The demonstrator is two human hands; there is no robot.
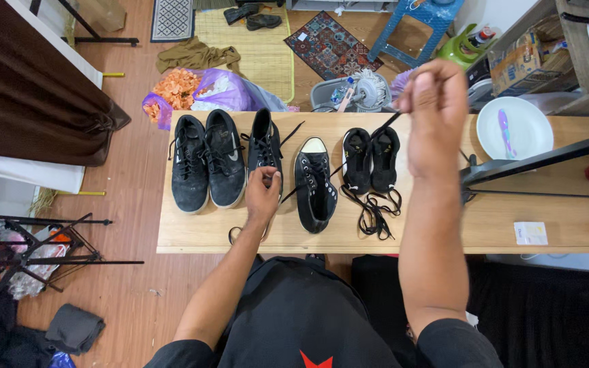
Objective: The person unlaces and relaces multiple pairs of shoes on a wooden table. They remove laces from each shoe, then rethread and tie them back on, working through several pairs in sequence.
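Note:
My right hand [436, 112] is raised high over the wooden table [444, 225] and pinches one end of a black shoelace [339, 167]. The lace runs taut down and left past a black high-top sneaker with a white toe cap [313, 185] to my left hand [262, 194]. That hand grips the lace low beside a second black high-top sneaker [265, 146]. A loop of lace hangs over the table's front edge below it.
A pair of black low sneakers [207, 161] lies at the table's left. A pair of small black shoes [371, 160] with loose laces sits right of centre. A white plate [514, 127], a black stand arm [540, 163] and a small white box [530, 233] occupy the right side.

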